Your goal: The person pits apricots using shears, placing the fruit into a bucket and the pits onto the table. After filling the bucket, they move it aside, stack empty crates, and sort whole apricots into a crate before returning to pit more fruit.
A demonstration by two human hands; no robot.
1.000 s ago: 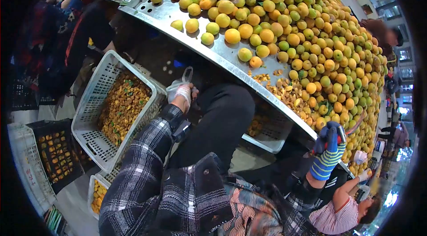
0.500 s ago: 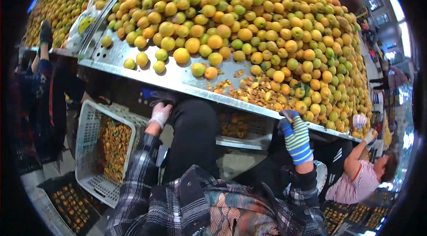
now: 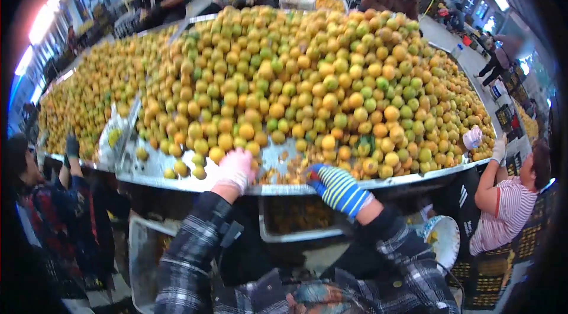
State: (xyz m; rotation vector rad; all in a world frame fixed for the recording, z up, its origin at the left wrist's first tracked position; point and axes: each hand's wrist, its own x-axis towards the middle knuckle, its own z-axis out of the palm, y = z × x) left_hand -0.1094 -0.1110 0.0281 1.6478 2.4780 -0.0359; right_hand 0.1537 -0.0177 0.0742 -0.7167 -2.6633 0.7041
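My left hand, in a pale pink-white glove, reaches over the near edge of the metal table. Its fingers curl around an orange, partly hidden by the hand. To its right, my right hand wears a blue, yellow-striped glove. Those fingers are bent closed at the table's rim beside small orange-brown scraps; what they grip is too small to make out. A large heap of green-to-orange oranges rises just beyond both hands.
Below the table sit a crate and a white crate at left. A patterned basin stands at lower right. A plastic bag lies on the tabletop. People work close on both sides, and others across the heap.
My left hand has risen from beside the white crate onto the table and curled around an orange. My right hand has moved inward along the rim. The view has tilted up.
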